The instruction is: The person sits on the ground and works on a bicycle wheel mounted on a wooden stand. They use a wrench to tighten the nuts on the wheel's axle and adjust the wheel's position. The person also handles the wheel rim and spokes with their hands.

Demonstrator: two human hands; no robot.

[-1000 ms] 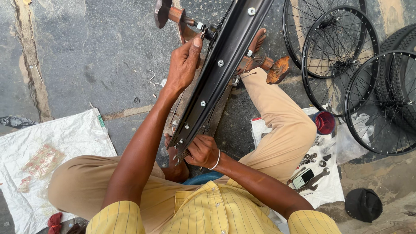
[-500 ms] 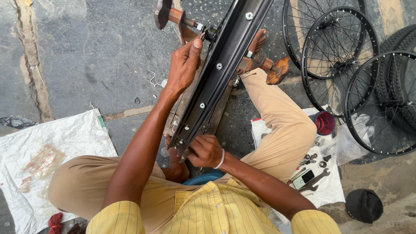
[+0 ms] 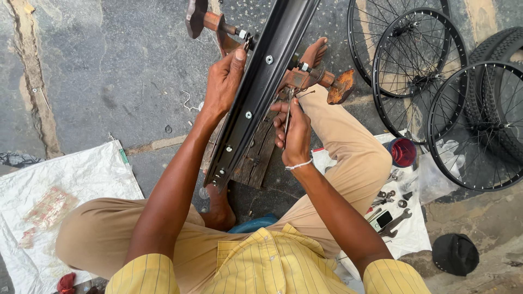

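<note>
A black, glossy bicycle rim point(image 3: 261, 87), channel side up with small silver nipples spaced along its middle, sits edge-on in a rusty truing stand point(image 3: 305, 76) above a worn wooden board point(image 3: 256, 158) on the stone floor point(image 3: 109, 76). The left hand point(image 3: 224, 81) is closed around the rim's left edge, thumb on top, while the right hand point(image 3: 297, 133) pinches a thin spoke point(image 3: 289, 111) just beside the rim's right edge. Spoked black wheels point(image 3: 436, 87) lie toward the floor's upper right corner, and wrenches point(image 3: 392, 218) rest on a white sheet.
</note>
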